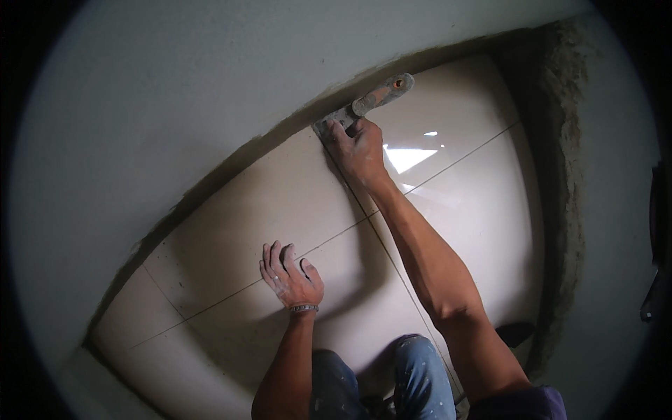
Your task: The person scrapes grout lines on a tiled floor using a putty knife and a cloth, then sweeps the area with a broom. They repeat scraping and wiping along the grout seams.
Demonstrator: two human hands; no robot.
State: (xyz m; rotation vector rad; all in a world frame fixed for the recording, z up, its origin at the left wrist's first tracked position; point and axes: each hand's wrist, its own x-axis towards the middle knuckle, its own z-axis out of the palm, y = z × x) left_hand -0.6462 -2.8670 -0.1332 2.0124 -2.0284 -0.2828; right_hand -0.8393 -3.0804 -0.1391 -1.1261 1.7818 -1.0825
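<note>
My right hand (358, 150) reaches to the far edge of the tiled floor, its fingers closed on the blade end of a trowel (383, 94) crusted with grey cement. The trowel's handle, with some orange showing and a hole at its end, points away to the upper right. Its blade end lies by the wall at the top of a joint between two tiles; my fingers partly hide it. My left hand (292, 274) rests palm down on a glossy cream tile (238, 231), fingers spread and holding nothing. Pale dust coats its fingers, and a bracelet (303, 308) circles the wrist.
A grey wall (175, 91) runs along the far and left side, with a dark rough band at its foot. More rough cement (560, 154) edges the right wall. My jeans-clad knees (423, 371) are at the bottom. Bright light reflects off the tiles near my right hand.
</note>
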